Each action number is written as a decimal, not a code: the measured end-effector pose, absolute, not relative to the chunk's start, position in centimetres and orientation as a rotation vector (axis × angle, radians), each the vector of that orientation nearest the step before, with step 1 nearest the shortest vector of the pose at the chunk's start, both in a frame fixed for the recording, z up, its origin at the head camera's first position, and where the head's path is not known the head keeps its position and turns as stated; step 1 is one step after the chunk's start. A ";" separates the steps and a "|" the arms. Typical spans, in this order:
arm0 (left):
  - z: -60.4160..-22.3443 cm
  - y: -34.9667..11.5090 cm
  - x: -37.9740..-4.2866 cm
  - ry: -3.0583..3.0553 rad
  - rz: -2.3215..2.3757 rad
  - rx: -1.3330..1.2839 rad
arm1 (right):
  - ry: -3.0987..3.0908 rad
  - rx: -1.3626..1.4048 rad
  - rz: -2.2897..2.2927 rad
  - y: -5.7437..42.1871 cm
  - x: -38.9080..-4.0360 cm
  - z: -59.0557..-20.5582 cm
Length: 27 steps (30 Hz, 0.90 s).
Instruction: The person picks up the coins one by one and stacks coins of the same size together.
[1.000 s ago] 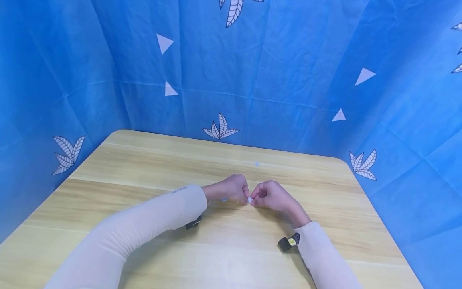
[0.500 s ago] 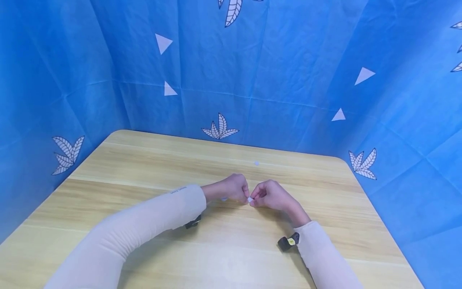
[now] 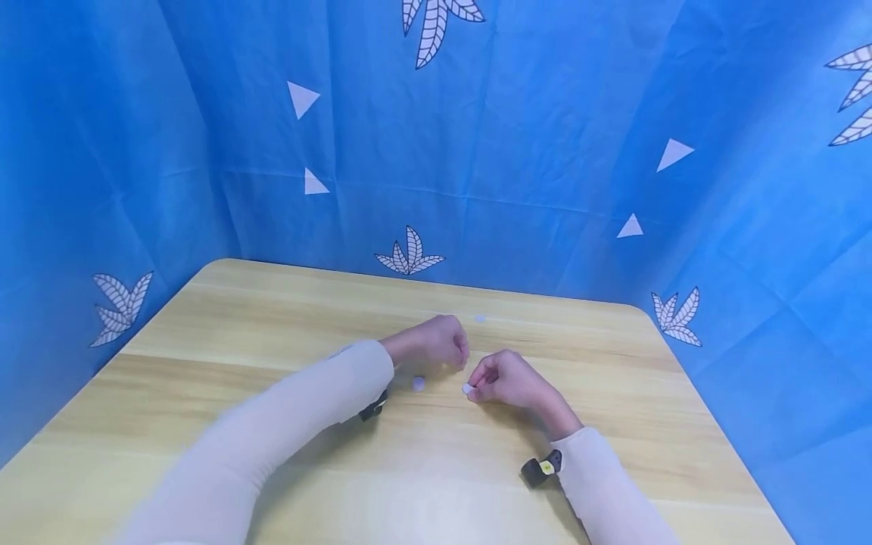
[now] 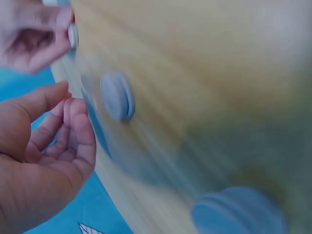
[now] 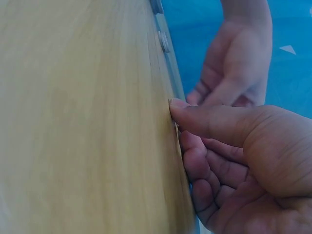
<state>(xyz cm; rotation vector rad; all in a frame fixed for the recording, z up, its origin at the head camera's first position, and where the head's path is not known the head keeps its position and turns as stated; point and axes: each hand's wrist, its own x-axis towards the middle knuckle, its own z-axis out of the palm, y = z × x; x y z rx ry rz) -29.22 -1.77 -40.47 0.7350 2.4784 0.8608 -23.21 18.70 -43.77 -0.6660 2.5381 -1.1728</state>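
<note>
Between thumb and fingertips my right hand (image 3: pixel 514 380) pinches a small pale disc (image 3: pixel 467 388) just above the wooden table. That disc (image 4: pixel 73 36) appears edge-on in the left wrist view; in the right wrist view the thumb mostly hides it. My left hand (image 3: pixel 441 341) is apart from it, farther back and to its left. Its fingers (image 4: pixel 84 134) curl loosely around nothing. Another pale disc (image 3: pixel 418 384) lies beside the left wrist. The left wrist view shows two blue-grey discs, one large (image 4: pixel 239 212) and one smaller-looking (image 4: pixel 117 96), with grooved rims.
A faint pale disc (image 3: pixel 480 319) lies toward the table's back edge. The wooden table (image 3: pixel 436 477) has rounded far corners. A blue curtain (image 3: pixel 559 113) with leaf and triangle prints hangs behind and along the sides. A black wrist camera (image 3: pixel 538 471) sits under the right sleeve.
Both hands were at the small disc; the left has let go and moved back, while the right still pinches it. The disc by the left wrist shows more fully. The head view has shifted slightly.
</note>
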 end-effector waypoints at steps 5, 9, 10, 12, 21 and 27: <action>-40.3 -1.3 -31.6 2.503 0.904 0.815 | 2.556 -0.680 -1.160 18.8 -23.1 -43.8; -40.3 -0.7 -33.1 2.512 0.968 0.786 | 2.561 -0.675 -1.156 18.8 -23.2 -43.8; -40.3 -0.5 -33.4 2.519 0.976 0.783 | 2.562 -0.672 -1.156 18.8 -23.2 -43.8; -40.5 -0.1 -34.0 2.548 0.977 0.781 | 2.559 -0.667 -1.161 18.8 -23.2 -43.9; -41.3 1.6 -35.3 2.634 1.012 0.729 | 2.565 -0.666 -1.172 18.7 -23.2 -44.1; -41.6 1.5 -35.8 2.661 1.061 0.524 | 2.563 -0.647 -1.179 18.6 -23.1 -44.0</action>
